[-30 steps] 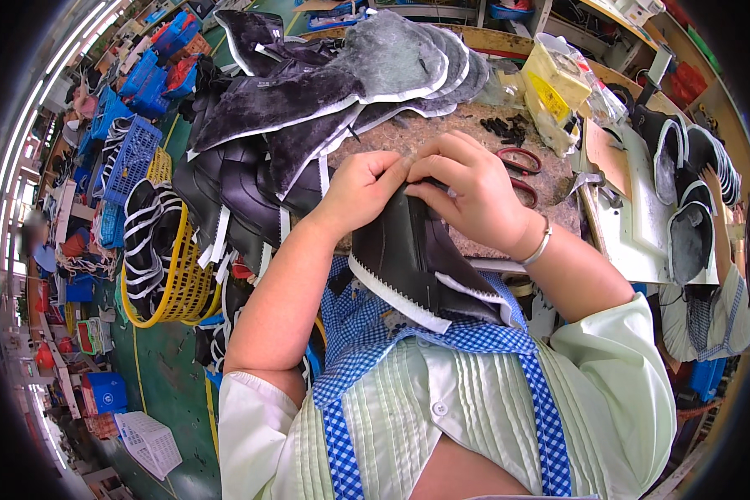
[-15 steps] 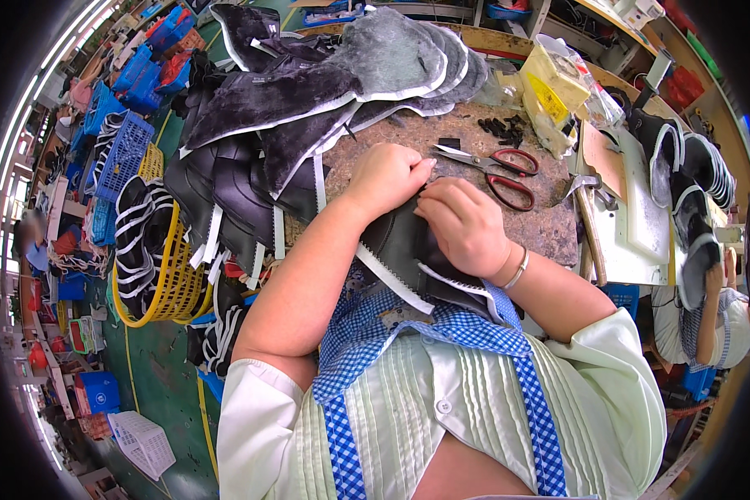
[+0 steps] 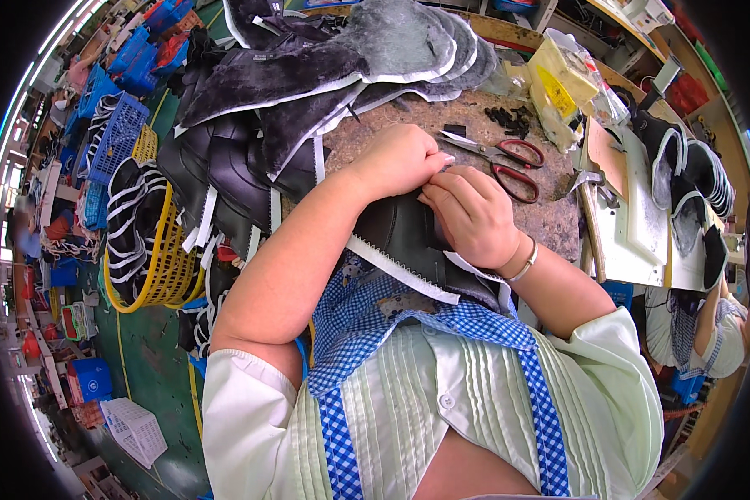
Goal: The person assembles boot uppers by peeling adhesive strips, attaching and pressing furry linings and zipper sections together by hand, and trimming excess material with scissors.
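Note:
A black leather boot upper [image 3: 381, 231] with a white zigzag-cut edge hangs over my lap in front of the bench. My left hand [image 3: 402, 162] is closed at its top edge, thumb and forefinger pinched together. Right beside it, my right hand [image 3: 477, 220] is also closed, its curled fingers gripping the same edge. Whatever small thing may lie between the fingertips is hidden. Just beyond my right hand, scissors [image 3: 518, 172] with dark red handles lie partly spread on the worn bench top [image 3: 550, 218].
Fur-lined boot pieces [image 3: 296, 79] are piled at the back left. Small black bits [image 3: 508, 121] lie beyond the scissors, near a yellow container [image 3: 562, 79]. A hammer [image 3: 590, 218] rests at right. A yellow basket [image 3: 168, 265] of pieces stands left. At far right a co-worker [image 3: 708, 333] handles pieces.
My hands have drawn closer together and shifted slightly right. The boot upper's lower edge has swung to the right. The co-worker's held piece has moved, and the whole view has shifted a little.

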The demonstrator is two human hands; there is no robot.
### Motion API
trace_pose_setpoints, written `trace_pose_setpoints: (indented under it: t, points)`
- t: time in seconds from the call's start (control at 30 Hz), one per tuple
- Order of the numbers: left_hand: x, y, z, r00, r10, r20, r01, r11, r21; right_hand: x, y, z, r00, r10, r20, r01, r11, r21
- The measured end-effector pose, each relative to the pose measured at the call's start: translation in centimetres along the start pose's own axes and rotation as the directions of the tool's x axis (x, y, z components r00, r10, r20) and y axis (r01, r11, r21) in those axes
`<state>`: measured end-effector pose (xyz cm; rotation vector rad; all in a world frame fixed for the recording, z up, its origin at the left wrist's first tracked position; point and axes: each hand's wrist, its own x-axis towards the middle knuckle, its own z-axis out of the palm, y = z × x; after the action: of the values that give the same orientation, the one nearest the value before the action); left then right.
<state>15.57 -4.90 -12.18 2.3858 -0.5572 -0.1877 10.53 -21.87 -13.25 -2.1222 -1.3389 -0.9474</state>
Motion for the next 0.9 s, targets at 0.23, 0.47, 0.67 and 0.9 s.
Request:
trace_pose_setpoints:
  t: [0.23, 0.47, 0.67, 0.9]
  points:
    - [0.3, -1.9, 0.6, 0.994, 0.081, -0.068, -0.068, 0.982, 0.176, -1.7, -2.2, -0.1, 0.99, 0.049, 0.132, -0.08, 0.966, 0.246]
    - [-1.6, -1.5, -0.8, 0.955, 0.253, -0.154, -0.214, 0.949, 0.231, -1.9, -3.3, 1.1, 0.968, 0.155, 0.196, -0.228, 0.867, 0.442]
    - [-12.9, 1.6, -2.5, 0.832, 0.436, -0.343, -0.373, 0.897, 0.236, -0.6, -2.0, 1.3, 0.904, 0.349, 0.245, -0.423, 0.661, 0.62]
    - [-16.4, -0.3, 2.6, 0.687, -0.192, -0.701, -0.212, 0.87, -0.445, 2.0, -2.2, 1.1, 0.949, 0.192, 0.251, -0.311, 0.712, 0.63]
